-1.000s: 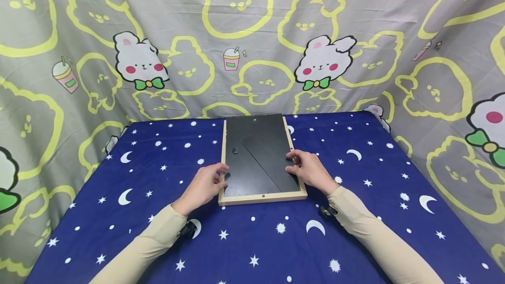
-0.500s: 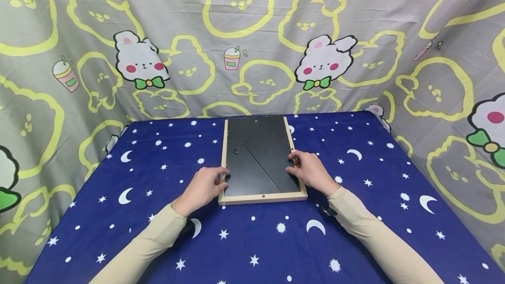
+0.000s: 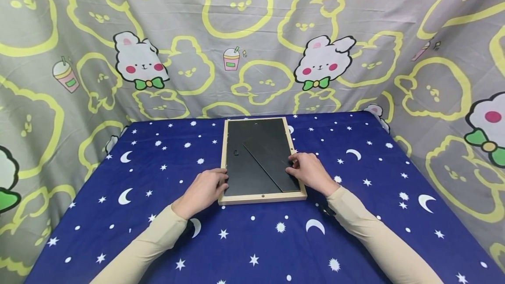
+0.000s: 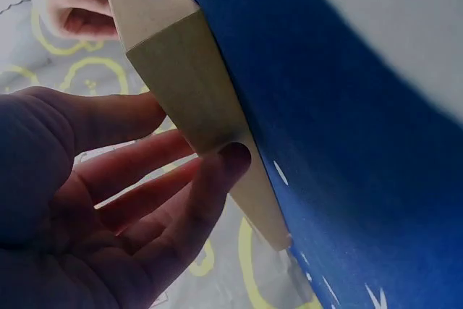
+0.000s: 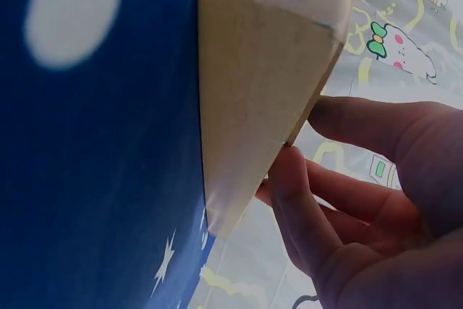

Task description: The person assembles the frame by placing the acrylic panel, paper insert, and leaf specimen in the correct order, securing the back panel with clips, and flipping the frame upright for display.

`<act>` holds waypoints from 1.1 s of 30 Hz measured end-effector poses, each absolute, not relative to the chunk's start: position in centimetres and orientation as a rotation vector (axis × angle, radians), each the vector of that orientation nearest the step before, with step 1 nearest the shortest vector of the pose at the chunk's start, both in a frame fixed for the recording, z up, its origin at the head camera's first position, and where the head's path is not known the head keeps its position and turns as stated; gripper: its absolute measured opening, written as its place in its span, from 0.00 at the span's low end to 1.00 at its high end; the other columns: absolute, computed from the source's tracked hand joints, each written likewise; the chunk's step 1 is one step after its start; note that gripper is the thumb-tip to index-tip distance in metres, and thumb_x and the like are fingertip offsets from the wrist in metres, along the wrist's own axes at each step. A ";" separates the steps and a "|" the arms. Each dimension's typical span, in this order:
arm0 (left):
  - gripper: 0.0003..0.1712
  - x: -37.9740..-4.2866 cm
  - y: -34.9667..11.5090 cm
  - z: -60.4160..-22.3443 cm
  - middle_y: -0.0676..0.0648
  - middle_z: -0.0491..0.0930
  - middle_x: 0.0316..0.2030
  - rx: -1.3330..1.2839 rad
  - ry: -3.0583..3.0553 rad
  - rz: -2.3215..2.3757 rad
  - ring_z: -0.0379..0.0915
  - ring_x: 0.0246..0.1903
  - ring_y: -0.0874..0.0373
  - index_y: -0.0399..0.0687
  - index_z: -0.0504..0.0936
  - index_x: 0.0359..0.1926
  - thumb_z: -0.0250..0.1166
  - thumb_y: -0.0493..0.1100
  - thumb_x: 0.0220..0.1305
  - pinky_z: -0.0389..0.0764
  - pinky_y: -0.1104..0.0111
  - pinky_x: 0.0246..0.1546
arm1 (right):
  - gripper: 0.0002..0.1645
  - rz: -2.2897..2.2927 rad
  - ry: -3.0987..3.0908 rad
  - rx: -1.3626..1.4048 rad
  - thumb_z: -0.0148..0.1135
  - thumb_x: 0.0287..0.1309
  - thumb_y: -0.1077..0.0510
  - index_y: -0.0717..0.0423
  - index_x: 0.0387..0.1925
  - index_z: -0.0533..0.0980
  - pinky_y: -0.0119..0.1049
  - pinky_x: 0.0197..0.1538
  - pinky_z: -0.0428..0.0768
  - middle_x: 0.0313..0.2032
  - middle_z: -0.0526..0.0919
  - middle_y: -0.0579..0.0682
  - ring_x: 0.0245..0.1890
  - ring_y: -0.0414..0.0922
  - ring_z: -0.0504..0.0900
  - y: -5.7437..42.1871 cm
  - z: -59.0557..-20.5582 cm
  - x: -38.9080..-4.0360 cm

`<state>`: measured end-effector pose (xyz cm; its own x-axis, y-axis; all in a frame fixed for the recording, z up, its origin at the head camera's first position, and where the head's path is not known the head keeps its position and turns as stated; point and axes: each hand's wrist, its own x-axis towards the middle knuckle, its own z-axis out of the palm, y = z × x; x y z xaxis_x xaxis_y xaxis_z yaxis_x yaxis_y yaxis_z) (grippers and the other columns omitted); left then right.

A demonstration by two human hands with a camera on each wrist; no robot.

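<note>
A light wooden picture frame [image 3: 244, 198] lies on its face, its black backing board [image 3: 248, 179] lying within all four sides. A diagonal stand flap [image 3: 272, 161] shows on the board. My left hand [image 3: 202, 188] is at the frame's left side, fingers loosely bent over the edge. In the left wrist view one fingertip [image 4: 237, 161] touches the outer wood. On the right side my right hand [image 3: 311, 171] rests thumb and forefinger over the edge near the board; the right wrist view shows another fingertip [image 5: 288, 161] by the outer wood. Both hands partly cover the frame's sides.
A dark blue cloth [image 3: 138, 231] with white moons and stars covers the table. A grey curtain [image 3: 268, 51] with yellow outlined animals hangs behind it and along both sides.
The backing board's far end has dropped down into the frame, so the frame's far rail now shows. My left fingers have shifted slightly down; the right hand has barely moved.
</note>
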<state>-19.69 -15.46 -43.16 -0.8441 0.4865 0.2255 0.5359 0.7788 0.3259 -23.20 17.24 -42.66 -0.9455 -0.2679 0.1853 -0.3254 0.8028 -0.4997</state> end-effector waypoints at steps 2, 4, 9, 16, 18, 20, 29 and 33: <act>0.11 -19.7 -15.5 -43.1 0.34 0.82 0.58 -0.822 -2.865 -0.594 0.81 0.57 0.41 0.32 0.87 0.44 0.71 0.35 0.64 0.82 0.50 0.55 | 0.22 0.838 -2.875 0.503 0.75 0.55 0.60 0.68 0.49 0.83 0.46 0.40 0.84 0.35 0.87 0.55 0.32 0.46 0.85 17.4 -42.7 -23.2; 0.12 -19.7 -15.5 -43.1 0.35 0.79 0.62 -0.814 -2.904 -0.619 0.79 0.60 0.40 0.34 0.86 0.48 0.71 0.36 0.65 0.81 0.49 0.57 | 0.23 0.849 -2.876 0.533 0.74 0.56 0.60 0.69 0.51 0.82 0.45 0.41 0.83 0.37 0.85 0.56 0.32 0.44 0.83 17.5 -42.7 -23.3; 0.22 -19.6 -15.8 -42.8 0.35 0.71 0.70 -0.817 -2.997 -0.661 0.72 0.66 0.39 0.36 0.79 0.62 0.67 0.39 0.70 0.76 0.46 0.63 | 0.23 0.866 -2.931 0.574 0.69 0.62 0.58 0.67 0.56 0.80 0.44 0.42 0.78 0.39 0.83 0.56 0.34 0.46 0.78 17.7 -42.6 -23.6; 0.27 -19.7 -15.8 -42.3 0.34 0.67 0.71 -0.806 -3.026 -0.695 0.69 0.68 0.38 0.37 0.75 0.67 0.65 0.43 0.71 0.73 0.45 0.65 | 0.23 0.854 -2.986 0.615 0.65 0.67 0.51 0.63 0.56 0.81 0.45 0.44 0.79 0.46 0.86 0.56 0.37 0.46 0.80 18.2 -42.0 -23.7; 0.27 -19.8 -15.7 -42.3 0.34 0.67 0.72 -0.823 -3.039 -0.690 0.68 0.69 0.38 0.37 0.75 0.67 0.65 0.45 0.72 0.73 0.46 0.66 | 0.24 0.866 -3.006 0.616 0.64 0.68 0.48 0.61 0.56 0.82 0.43 0.41 0.79 0.42 0.86 0.55 0.35 0.45 0.80 18.5 -41.6 -23.8; 0.28 -19.8 -15.6 -42.3 0.34 0.66 0.72 -0.836 -3.046 -0.690 0.68 0.69 0.38 0.38 0.76 0.67 0.65 0.46 0.72 0.73 0.46 0.65 | 0.25 0.880 -3.021 0.602 0.63 0.70 0.47 0.60 0.57 0.81 0.42 0.40 0.79 0.40 0.86 0.53 0.35 0.44 0.80 18.9 -41.0 -24.2; 0.29 -19.7 -15.5 -42.4 0.33 0.66 0.72 -0.819 -3.067 -0.686 0.71 0.67 0.38 0.36 0.79 0.64 0.71 0.48 0.67 0.75 0.46 0.63 | 0.30 0.747 -3.024 0.781 0.63 0.70 0.51 0.67 0.64 0.74 0.56 0.62 0.75 0.60 0.80 0.65 0.59 0.60 0.78 18.1 -39.1 -31.0; 0.29 -19.6 -15.6 -42.4 0.34 0.66 0.72 -0.814 -3.073 -0.680 0.70 0.67 0.38 0.36 0.79 0.63 0.71 0.48 0.67 0.75 0.47 0.64 | 0.36 0.775 -3.064 0.724 0.64 0.69 0.52 0.67 0.70 0.67 0.57 0.70 0.68 0.67 0.72 0.66 0.68 0.61 0.71 17.5 -39.9 -35.0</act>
<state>-19.61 -15.63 -42.40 -0.8690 0.4948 0.0010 0.4491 0.7878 0.4215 -34.98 17.47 -39.90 -0.8955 -0.4448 0.0116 -0.3969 0.7867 -0.4728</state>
